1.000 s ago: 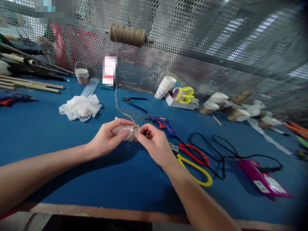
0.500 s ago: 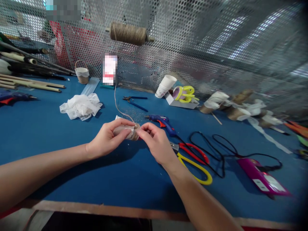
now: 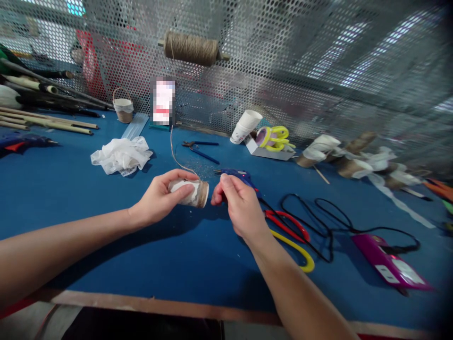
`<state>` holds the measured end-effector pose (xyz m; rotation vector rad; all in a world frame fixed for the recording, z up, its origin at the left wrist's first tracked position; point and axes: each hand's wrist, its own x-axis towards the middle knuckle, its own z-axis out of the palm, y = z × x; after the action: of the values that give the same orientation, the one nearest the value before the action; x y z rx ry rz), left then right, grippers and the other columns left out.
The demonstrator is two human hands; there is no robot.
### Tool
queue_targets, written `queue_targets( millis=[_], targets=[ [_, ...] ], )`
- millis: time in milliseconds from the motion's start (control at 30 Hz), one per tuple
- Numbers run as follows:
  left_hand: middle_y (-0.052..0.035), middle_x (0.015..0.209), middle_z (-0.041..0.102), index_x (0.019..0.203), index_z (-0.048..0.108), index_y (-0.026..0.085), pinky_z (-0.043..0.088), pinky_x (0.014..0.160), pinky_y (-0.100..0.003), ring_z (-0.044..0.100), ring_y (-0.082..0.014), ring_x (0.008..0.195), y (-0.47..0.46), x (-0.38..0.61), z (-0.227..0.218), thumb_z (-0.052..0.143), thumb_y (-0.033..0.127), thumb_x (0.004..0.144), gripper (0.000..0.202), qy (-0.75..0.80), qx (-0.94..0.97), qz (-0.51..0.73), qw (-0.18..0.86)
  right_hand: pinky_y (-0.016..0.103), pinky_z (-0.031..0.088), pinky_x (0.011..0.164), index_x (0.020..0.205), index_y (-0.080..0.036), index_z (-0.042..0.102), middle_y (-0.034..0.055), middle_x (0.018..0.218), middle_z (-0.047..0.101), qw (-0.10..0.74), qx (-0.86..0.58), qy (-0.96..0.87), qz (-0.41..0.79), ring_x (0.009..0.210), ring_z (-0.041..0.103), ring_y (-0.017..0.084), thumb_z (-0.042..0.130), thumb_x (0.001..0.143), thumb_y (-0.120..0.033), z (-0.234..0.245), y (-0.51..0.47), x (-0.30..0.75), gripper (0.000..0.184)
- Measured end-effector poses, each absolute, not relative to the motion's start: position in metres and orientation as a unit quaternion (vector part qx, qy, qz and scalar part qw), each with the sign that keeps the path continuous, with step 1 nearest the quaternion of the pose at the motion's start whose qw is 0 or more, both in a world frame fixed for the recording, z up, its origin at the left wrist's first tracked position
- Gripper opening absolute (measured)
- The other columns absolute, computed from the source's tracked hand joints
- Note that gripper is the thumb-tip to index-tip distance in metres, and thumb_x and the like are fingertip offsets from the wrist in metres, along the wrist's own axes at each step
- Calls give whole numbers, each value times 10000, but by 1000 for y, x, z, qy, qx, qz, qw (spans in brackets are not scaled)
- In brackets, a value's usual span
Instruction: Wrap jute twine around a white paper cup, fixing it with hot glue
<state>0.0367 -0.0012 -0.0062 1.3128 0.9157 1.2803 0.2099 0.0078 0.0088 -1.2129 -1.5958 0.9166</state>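
My left hand (image 3: 154,196) grips a small white paper cup (image 3: 193,196) lying on its side, thumb in front and fingers behind. Brown twine (image 3: 203,192) is wound around the cup's right end, and a loose strand (image 3: 177,160) runs from there back toward the spool. Just right of the cup, apart from it, my right hand (image 3: 237,200) is closed with thumb and fingers together; whether anything is in it is hidden. Behind that hand lies a blue glue gun (image 3: 244,176), partly covered. Red-and-yellow-handled scissors (image 3: 290,226) lie beside my right wrist.
A twine spool (image 3: 191,48) hangs on the mesh. Pliers (image 3: 201,148), white fabric (image 3: 122,156), a small handled basket (image 3: 123,111) and stacked paper cups (image 3: 247,126) stand or lie behind. A black cord (image 3: 331,241) and a purple power strip (image 3: 389,262) are at right.
My right hand has come off the twine-wrapped end of the cup and moved right, over the glue gun. The cup stays in my left hand, its wound end now uncovered.
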Motion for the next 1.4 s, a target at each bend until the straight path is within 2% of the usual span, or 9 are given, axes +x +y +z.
queue_targets(
  millis=[167, 300, 400, 667, 900, 1000, 1133, 1267, 1400],
  targets=[
    [-66, 921, 680, 969, 638, 132, 482, 657, -200, 612, -121, 729, -1, 37, -9, 629, 243, 770, 228, 369, 571, 535, 501, 282, 446, 627, 762, -209, 549, -7, 710, 602, 446, -499, -635, 386, 653, 562, 137, 606, 793, -395, 8, 9, 209, 197],
    [-81, 1024, 665, 1100, 595, 138, 480, 746, -218, 617, -142, 840, 1, 35, -16, 618, 235, 787, 328, 361, 618, 531, 454, 305, 454, 651, 676, -201, 551, 12, 657, 598, 439, -503, -623, 408, 645, 582, 154, 482, 842, -532, 4, 13, 209, 377],
    [-93, 1066, 658, 1186, 550, 131, 478, 777, -235, 615, -154, 876, 3, 34, -20, 607, 246, 800, 406, 356, 634, 527, 440, 309, 458, 649, 704, -197, 566, 20, 660, 597, 450, -491, -621, 414, 661, 596, 166, 405, 857, -594, -2, 16, 207, 455],
    [-130, 1195, 615, 1265, 510, 113, 442, 916, -297, 591, -198, 1037, 10, 30, -24, 553, 247, 831, 457, 359, 696, 485, 389, 277, 423, 626, 702, -207, 523, 2, 659, 547, 465, -461, -705, 272, 640, 518, 147, 398, 909, -447, -6, 10, 205, 341],
    [-94, 1110, 684, 1323, 454, 145, 519, 787, -277, 665, -158, 836, 7, 32, -29, 517, 233, 856, 480, 375, 731, 445, 356, 283, 415, 651, 732, -208, 504, 5, 688, 537, 455, -453, -733, 225, 665, 514, 149, 358, 942, -362, -12, 10, 211, 298],
    [-92, 1148, 672, 1329, 447, 160, 527, 825, -281, 674, -160, 897, 4, 34, -32, 502, 204, 869, 466, 367, 736, 450, 348, 280, 423, 637, 744, -206, 511, 2, 672, 529, 440, -458, -733, 244, 662, 521, 151, 353, 943, -402, -15, 13, 213, 320],
    [-113, 1274, 601, 1322, 452, 184, 468, 978, -345, 581, -209, 1156, 0, 35, -35, 501, 174, 878, 447, 313, 775, 455, 307, 262, 425, 573, 755, -209, 519, -1, 661, 541, 441, -490, -705, 261, 611, 511, 141, 362, 929, -470, -15, 14, 215, 351],
    [-124, 1264, 607, 1347, 412, 187, 495, 952, -369, 611, -222, 1115, -1, 34, -38, 517, 181, 868, 490, 328, 773, 437, 324, 270, 456, 602, 798, -204, 558, 17, 706, 586, 450, -495, -689, 278, 653, 555, 150, 369, 930, -465, -14, 15, 217, 349],
    [-120, 1216, 636, 1353, 397, 178, 521, 911, -364, 650, -218, 1036, -2, 34, -37, 518, 185, 859, 508, 359, 757, 417, 353, 313, 479, 744, 862, -204, 640, 55, 844, 600, 448, -458, -720, 268, 807, 587, 174, 368, 941, -432, -17, 16, 221, 363]
  ],
)
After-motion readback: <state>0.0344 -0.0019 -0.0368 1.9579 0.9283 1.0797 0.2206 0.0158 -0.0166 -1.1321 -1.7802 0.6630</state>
